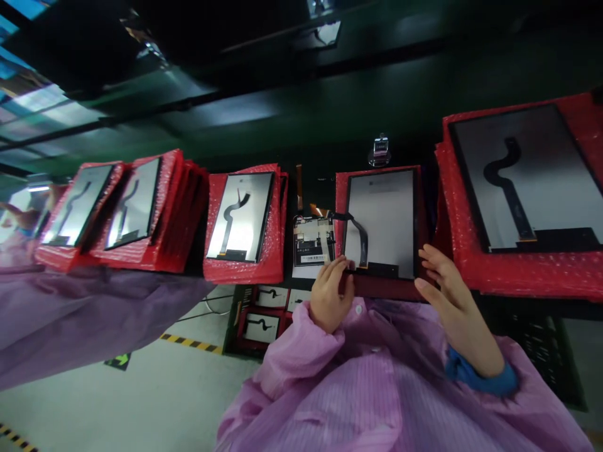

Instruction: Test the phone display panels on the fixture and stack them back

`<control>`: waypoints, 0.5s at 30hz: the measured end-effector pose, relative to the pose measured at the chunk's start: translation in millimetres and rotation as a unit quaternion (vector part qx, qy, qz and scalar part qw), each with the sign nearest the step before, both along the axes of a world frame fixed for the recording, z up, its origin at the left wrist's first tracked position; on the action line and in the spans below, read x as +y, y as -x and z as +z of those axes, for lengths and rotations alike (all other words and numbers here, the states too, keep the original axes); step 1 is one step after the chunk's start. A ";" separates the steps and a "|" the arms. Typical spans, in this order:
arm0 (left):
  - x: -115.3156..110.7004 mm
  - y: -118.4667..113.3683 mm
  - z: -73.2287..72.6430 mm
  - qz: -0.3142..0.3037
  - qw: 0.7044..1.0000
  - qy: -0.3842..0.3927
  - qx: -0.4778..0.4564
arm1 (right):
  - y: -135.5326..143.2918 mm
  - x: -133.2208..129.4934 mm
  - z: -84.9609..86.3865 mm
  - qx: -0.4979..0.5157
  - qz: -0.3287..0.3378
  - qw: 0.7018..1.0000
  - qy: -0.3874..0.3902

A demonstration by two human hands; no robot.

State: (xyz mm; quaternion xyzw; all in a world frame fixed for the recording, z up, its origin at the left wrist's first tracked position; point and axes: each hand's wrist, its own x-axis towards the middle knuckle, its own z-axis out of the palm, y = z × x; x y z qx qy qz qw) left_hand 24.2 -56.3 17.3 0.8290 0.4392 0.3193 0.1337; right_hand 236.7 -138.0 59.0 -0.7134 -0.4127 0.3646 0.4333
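Observation:
In front of me a display panel (389,220) with a pale grey back and a dark ribbon cable (362,242) lies on red bubble wrap (340,188). My left hand (328,294) has its bent fingers and thumb closed around the panel's near left corner. At the near right corner, my right hand (450,292) holds nothing, its fingers apart and the tips close to the edge. Just left of the panel sits an opened device with a circuit board and battery (313,242); the panel's ribbon cable reaches its top right corner.
Panels on red bubble-wrap stacks stand right (532,182) and left (242,216), with more (134,204) farther left. Behind the work is a small metal fixture (379,150). A co-worker's purple sleeve (94,314) extends from the left. Below is a crate holding panels (261,326).

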 end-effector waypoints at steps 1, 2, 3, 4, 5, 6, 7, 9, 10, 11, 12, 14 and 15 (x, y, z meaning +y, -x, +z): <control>-0.6 -0.2 0.7 -0.001 1.000 0.004 0.001 | 3.2 -1.4 8.7 -0.019 0.009 1.000 -0.023; -0.9 -0.1 1.7 -0.001 1.000 0.008 0.000 | 8.0 -1.4 17.0 -0.054 0.022 0.997 -0.053; -0.6 0.2 2.9 -0.001 1.000 0.013 -0.003 | 14.2 0.3 24.5 -0.099 0.037 0.991 -0.088; 0.2 1.0 4.1 0.000 1.000 0.020 -0.007 | 21.4 3.9 30.5 -0.149 0.052 0.980 -0.123; 1.6 2.2 5.3 0.001 1.000 0.026 -0.010 | 29.2 9.2 34.8 -0.201 0.066 0.964 -0.158; 3.5 3.8 6.1 0.002 0.999 0.032 -0.013 | 37.0 15.9 37.2 -0.249 0.077 0.946 -0.193; 5.8 5.8 6.5 0.004 0.999 0.039 -0.016 | 44.3 23.4 37.8 -0.290 0.085 0.926 -0.226; 11.8 10.3 5.3 0.007 0.999 0.050 -0.021 | 56.7 38.9 35.3 -0.358 0.090 0.885 -0.285; 15.3 12.6 3.9 0.009 0.999 0.045 -0.023 | 61.5 45.9 33.0 -0.386 0.087 0.864 -0.310; 18.9 14.6 2.1 0.017 0.999 0.031 -0.022 | 65.4 52.1 30.7 -0.411 0.081 0.846 -0.329; 22.7 16.1 0.1 0.037 0.999 0.006 -0.017 | 68.6 57.4 28.5 -0.432 0.075 0.831 -0.343; 29.9 17.4 -3.1 0.095 0.994 -0.045 0.005 | 72.7 66.1 24.6 -0.463 0.072 0.804 -0.366; 32.9 17.0 -3.8 0.118 0.991 -0.054 0.019 | 73.9 69.9 22.8 -0.473 0.076 0.794 -0.374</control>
